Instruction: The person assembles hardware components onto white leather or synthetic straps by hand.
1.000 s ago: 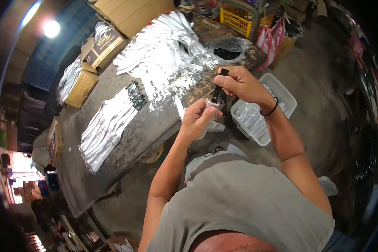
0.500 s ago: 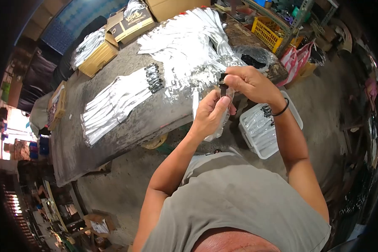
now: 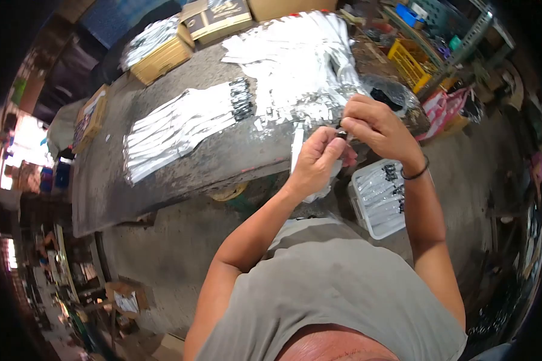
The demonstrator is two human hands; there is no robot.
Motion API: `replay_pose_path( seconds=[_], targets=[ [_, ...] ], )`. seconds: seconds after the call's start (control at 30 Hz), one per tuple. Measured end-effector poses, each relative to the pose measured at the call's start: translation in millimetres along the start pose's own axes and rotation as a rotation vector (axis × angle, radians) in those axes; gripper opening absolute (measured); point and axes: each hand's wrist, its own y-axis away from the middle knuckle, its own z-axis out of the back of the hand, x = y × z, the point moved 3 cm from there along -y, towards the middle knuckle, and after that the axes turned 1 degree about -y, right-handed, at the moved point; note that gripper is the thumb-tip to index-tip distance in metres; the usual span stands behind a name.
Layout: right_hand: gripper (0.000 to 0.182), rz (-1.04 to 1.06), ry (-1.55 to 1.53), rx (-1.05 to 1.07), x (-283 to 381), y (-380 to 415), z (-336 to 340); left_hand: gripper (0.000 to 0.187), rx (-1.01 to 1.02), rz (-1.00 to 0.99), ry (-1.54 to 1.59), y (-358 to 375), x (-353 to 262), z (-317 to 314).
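Note:
My left hand point(image 3: 317, 157) is closed, with its thumb pressed on a small black piece point(image 3: 341, 134) at the mouth of a clear plastic bag point(image 3: 320, 191) that hangs below it. My right hand point(image 3: 376, 127) is closed in a pinch just above the black piece, and what lies between its fingertips is hidden. Behind both hands, a large heap of white straps point(image 3: 295, 54) with clear wrapped ends covers part of the table point(image 3: 193, 171). To the left, a flat row of white straps point(image 3: 183, 123) ends in black pieces.
Below my right forearm, a white plastic tub point(image 3: 360, 204) holds bagged straps with black ends. Cardboard boxes point(image 3: 162, 60) line the table's back edge. A yellow crate point(image 3: 411, 65) stands on the right, near a metal shelf post point(image 3: 473, 33) and a pink-and-white bag point(image 3: 444, 108).
The view has shifted, so the table sits differently. My hands have come closer together. The black piece, earlier standing tall between them, now shows only a small part.

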Motion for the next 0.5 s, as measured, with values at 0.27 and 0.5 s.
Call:
replay_pose_path(
  seconds=[0.27,0.5],
  targets=[
    [0.013,-0.03,0.023,-0.075,32.6,-2.7,-3.4,0.013,0.071,-0.113,-0.062,0.2,-28.2,-3.8],
    [0.001,0.154,0.015,-0.222,76.6,-18.7,9.7,0.053,0.338,0.091,-0.167,9.1,-42.0,12.5]
  ],
)
